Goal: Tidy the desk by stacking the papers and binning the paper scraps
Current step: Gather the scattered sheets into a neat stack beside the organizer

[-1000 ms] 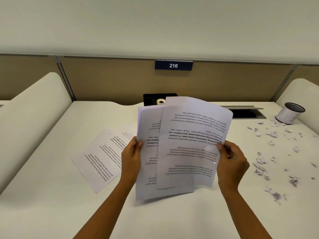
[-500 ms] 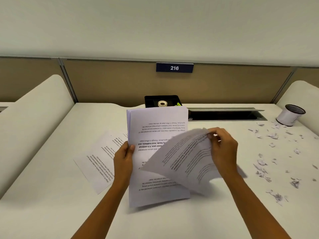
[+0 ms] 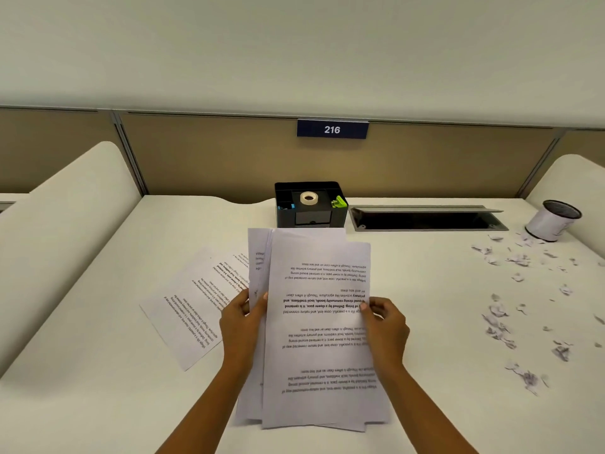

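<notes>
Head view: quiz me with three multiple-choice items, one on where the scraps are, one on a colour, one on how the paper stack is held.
1. Where do the paper scraps lie?
A) on the desk, right side
B) under the stack
C) on the far left
2. What colour is the desk organiser?
A) white
B) black
C) red
3. How is the paper stack held?
A) by one hand only
B) lying untouched
C) by both hands

1 A: they are strewn near the small bin.
2 B: its walls are black.
3 C: the left hand and right hand each grip an edge.
</notes>
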Demonstrator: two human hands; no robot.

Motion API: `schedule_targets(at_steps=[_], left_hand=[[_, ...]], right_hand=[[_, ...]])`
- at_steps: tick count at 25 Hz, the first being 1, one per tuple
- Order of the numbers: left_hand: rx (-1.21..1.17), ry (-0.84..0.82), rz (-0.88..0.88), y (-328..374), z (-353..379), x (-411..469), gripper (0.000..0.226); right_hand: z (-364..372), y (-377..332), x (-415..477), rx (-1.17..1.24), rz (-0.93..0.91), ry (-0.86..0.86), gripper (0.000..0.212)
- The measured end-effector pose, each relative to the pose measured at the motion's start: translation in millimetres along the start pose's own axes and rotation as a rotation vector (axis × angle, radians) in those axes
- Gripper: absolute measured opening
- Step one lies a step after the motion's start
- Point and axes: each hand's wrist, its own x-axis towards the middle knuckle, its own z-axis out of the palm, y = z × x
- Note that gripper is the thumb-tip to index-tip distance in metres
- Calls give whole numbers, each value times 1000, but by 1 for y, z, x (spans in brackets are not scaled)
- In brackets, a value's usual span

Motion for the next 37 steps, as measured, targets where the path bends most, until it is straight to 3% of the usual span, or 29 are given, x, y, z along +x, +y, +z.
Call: schedule_targets(at_steps=[6,11,21,26,28,31,34,37], left_hand=[[32,8,-72,-13,1,-2,36],[8,0,-140,-26,-2,-5,29],[36,-18,-125,-42,-5,-7,43],[117,13,-195,-48,-9,-1,51],[132,10,-203,-49,-11,0,53],[165,-4,-193,-49,-13,2,52],[163,-33,-188,-47,-15,2,45],[147,-66,-182,-46,-17,2,39]], right_hand=[[5,5,-6,43,54,49,7],[9,12,-8,17,141,-26,8],[8,15,-3,-50,112,-16,10],[-3,9,11,-59,71,77,5],[-13,-1,24,-91,3,69,5],[-27,-27,46,-267,-222,-163,14],[-28,-59,60,-541,-616,-478,25],[2,-75,49,-834,-981,-663,15]])
